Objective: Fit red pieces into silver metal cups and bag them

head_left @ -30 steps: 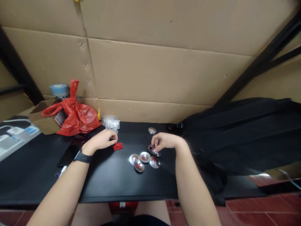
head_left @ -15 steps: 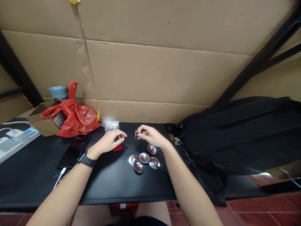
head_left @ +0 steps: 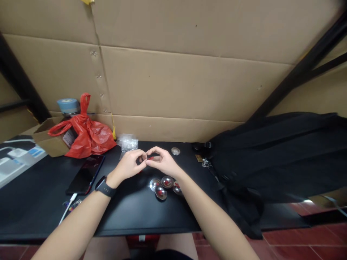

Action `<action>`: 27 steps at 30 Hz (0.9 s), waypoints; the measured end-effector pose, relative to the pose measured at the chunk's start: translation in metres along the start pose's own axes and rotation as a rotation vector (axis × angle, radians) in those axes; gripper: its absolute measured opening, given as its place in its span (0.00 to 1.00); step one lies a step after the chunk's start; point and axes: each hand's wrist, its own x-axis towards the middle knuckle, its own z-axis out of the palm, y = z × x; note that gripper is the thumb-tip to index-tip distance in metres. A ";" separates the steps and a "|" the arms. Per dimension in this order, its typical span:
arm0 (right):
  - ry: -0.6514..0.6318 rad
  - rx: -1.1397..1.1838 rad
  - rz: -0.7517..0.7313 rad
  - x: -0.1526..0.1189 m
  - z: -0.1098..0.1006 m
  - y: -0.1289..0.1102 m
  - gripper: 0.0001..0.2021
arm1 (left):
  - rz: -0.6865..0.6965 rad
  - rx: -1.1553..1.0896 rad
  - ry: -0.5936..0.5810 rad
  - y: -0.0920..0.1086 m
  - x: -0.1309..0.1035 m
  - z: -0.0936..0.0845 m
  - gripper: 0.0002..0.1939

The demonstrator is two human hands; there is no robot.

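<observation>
In the head view, the thin, silvery, round metal disc [head_left: 146,157], earlier pinched by the right hand [head_left: 164,160] alone, is now held edge-on, left of frame centre, between its fingertips and those of the left hand [head_left: 129,164]; two-handed handling appears begun

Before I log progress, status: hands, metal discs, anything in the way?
Right hand holds one disc, edge-on; left hand meeting it. Four dished discs grouped nearer the body. Right forearm partly covers one.

This looks like a makeshift personal workspace: a black desk [head_left: 130,213] against cardboard walling [head_left: 173,85], with phone [head_left: 85,176] and power strip [head_left: 25,163].
</observation>
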 end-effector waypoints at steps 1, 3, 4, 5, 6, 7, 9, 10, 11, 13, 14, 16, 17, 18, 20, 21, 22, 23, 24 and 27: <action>0.004 -0.011 -0.011 0.000 0.001 0.000 0.17 | 0.001 0.018 -0.007 -0.001 0.000 -0.001 0.02; 0.036 -0.054 -0.037 0.000 0.000 0.000 0.16 | -0.004 0.058 -0.015 -0.004 0.000 -0.003 0.02; 0.063 -0.094 -0.051 0.001 -0.002 0.000 0.15 | -0.011 0.078 -0.016 -0.005 0.000 -0.005 0.03; 0.097 -0.149 -0.063 0.002 -0.006 0.001 0.15 | -0.021 0.096 -0.012 -0.006 0.000 -0.008 0.03; 0.137 -0.219 -0.072 0.003 -0.012 0.002 0.15 | -0.034 0.109 -0.006 -0.008 0.000 -0.011 0.03; 0.184 -0.306 -0.078 0.005 -0.019 0.003 0.16 | -0.048 0.118 -0.002 -0.010 0.001 -0.014 0.03; 0.299 -0.529 -0.070 0.006 -0.039 0.006 0.16 | -0.076 0.121 -0.026 -0.013 0.001 -0.021 0.04; 0.363 -0.663 -0.054 0.007 -0.050 0.009 0.16 | -0.087 0.119 -0.055 -0.016 0.002 -0.025 0.04; 0.414 -0.785 -0.027 0.006 -0.062 0.011 0.15 | -0.095 0.115 -0.093 -0.019 0.001 -0.028 0.04; 0.493 -0.937 0.049 0.004 -0.084 0.018 0.12 | -0.107 0.112 -0.175 -0.025 0.001 -0.031 0.04; 0.522 -0.987 0.091 0.002 -0.093 0.022 0.10 | -0.109 0.114 -0.211 -0.029 0.000 -0.032 0.05; 0.542 -1.067 0.180 0.000 -0.108 0.031 0.08 | -0.112 0.123 -0.273 -0.035 -0.002 -0.033 0.05; 0.542 -1.092 0.219 -0.001 -0.113 0.036 0.07 | -0.114 0.128 -0.298 -0.038 -0.003 -0.033 0.06; 0.535 -1.113 0.250 -0.002 -0.117 0.040 0.07 | -0.117 0.132 -0.317 -0.040 -0.003 -0.033 0.06; 0.516 -1.134 0.283 -0.001 -0.123 0.048 0.07 | -0.123 0.135 -0.340 -0.042 -0.004 -0.033 0.07; 0.507 -1.137 0.289 -0.001 -0.124 0.051 0.07 | -0.127 0.135 -0.348 -0.043 -0.004 -0.034 0.07; 0.499 -1.133 0.291 0.000 -0.126 0.054 0.07 | -0.132 0.136 -0.356 -0.043 -0.004 -0.034 0.07; 0.491 -1.123 0.292 0.000 -0.127 0.057 0.07 | -0.137 0.138 -0.366 -0.042 -0.004 -0.035 0.08; 0.481 -1.107 0.295 0.001 -0.127 0.059 0.07 | -0.143 0.141 -0.378 -0.042 -0.004 -0.035 0.08; 0.446 -1.063 0.305 0.002 -0.129 0.063 0.07 | -0.153 0.153 -0.413 -0.042 -0.004 -0.036 0.08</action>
